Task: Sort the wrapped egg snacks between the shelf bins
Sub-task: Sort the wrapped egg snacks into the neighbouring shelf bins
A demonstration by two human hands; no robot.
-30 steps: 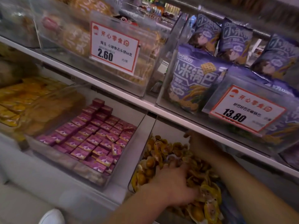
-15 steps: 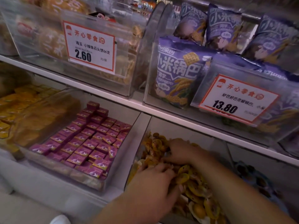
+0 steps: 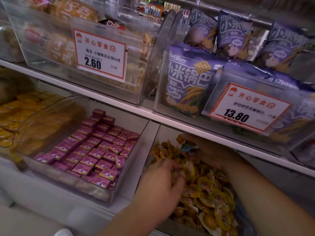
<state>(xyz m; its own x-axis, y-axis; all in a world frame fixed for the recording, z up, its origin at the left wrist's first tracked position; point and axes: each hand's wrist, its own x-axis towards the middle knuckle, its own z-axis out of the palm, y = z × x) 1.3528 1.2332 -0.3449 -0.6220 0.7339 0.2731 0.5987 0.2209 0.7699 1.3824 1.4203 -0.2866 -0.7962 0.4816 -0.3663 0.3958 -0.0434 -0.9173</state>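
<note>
Head view only: both hands are down in the clear bin [image 3: 154,151] of wrapped egg snacks [image 3: 207,193] on the lower shelf. The right hand [image 3: 207,150] sits at the back of the pile, just under the shelf edge [image 3: 170,120], fingers curled on a blue-wrapped snack [image 3: 188,147] plus what looks like a yellow one above it; blur makes the exact pinch hard to read. The left hand [image 3: 162,189] is nearer the camera, fingers bent down into the yellow wrappers, seemingly gathering some, but whether it holds any I cannot tell. The blue piece is the odd one among yellow packs, so the step in hand is likely pulling strays out for another bin. To do it well: lift the pinched piece clear under the shelf lip without dragging neighbours over the front wall, keep the left hand pressing or parting the pile so more strays show. Left of both hands, apart: a bin of purple boxes [image 3: 90,154]. Above the right hand: purple bags [image 3: 189,80] and a price tag [image 3: 247,106].
</note>
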